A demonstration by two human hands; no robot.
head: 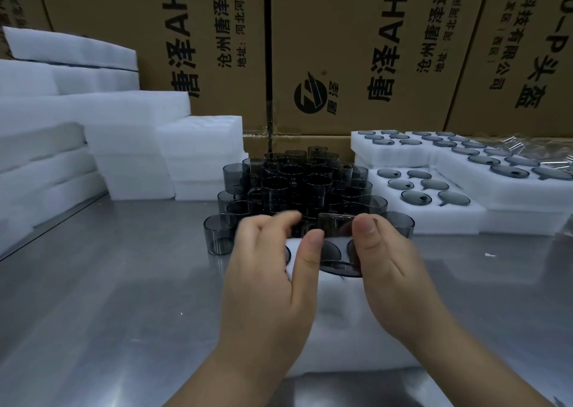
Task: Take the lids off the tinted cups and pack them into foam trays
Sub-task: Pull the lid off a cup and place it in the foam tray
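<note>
A steel table [108,282] stood before a wall of printed cardboard boxes [341,49]. Plain foam blocks [93,133] were stacked at the left. At the right, foam trays [434,217] held tinted round pieces [415,197] in their pockets. A heap of tinted cups [297,183] sat mid-table, just behind the hands.

The right hand [390,273] pinched one cup [336,225], thumb in front and fingers hidden behind it. The left hand [269,276] had its thumb against the cup's lower left edge. Its fingers were blurred, reaching toward the cup, and I could not tell whether they gripped it.

The cup hung just above the far end of a near tray [335,329], which lay on the table under both hands. Dark discs [338,267] showed in that tray's far pockets, directly below the cup.
</note>
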